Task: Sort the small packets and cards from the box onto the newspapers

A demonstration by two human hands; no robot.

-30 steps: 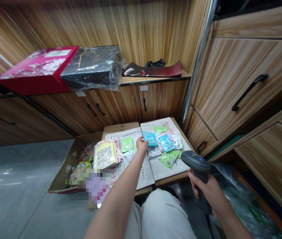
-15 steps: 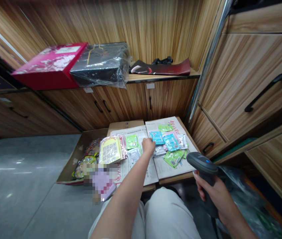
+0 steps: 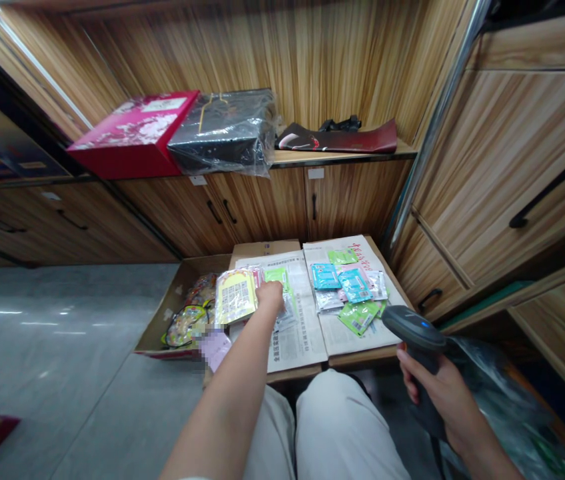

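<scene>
My right hand (image 3: 445,393) is wrapped round the grip of a dark handheld barcode scanner (image 3: 415,331), which shows a small blue light. My left hand (image 3: 270,295) reaches over the left newspaper (image 3: 292,353), its fingers curled and partly hidden, so what they hold cannot be made out. It is beside a stack of yellow bagged packets (image 3: 235,297) and over a green packet (image 3: 276,274) and a silvery packet (image 3: 287,317). On the right newspaper (image 3: 332,333) lie blue packets (image 3: 355,285), green packets (image 3: 358,317) and silvery ones, overlapping.
An open cardboard box (image 3: 160,331) with bagged goods stands left of the newspapers. A phone-like purple item (image 3: 214,348), partly pixelated, lies near my left forearm. Behind, a shelf holds a pink box (image 3: 135,137) and a plastic-wrapped black box (image 3: 222,130). Clear plastic wrap (image 3: 497,393) lies at right.
My left hand has moved left, from beside the blue packets to the green packet and yellow stack. My right hand still holds the scanner. The view has shifted slightly.
</scene>
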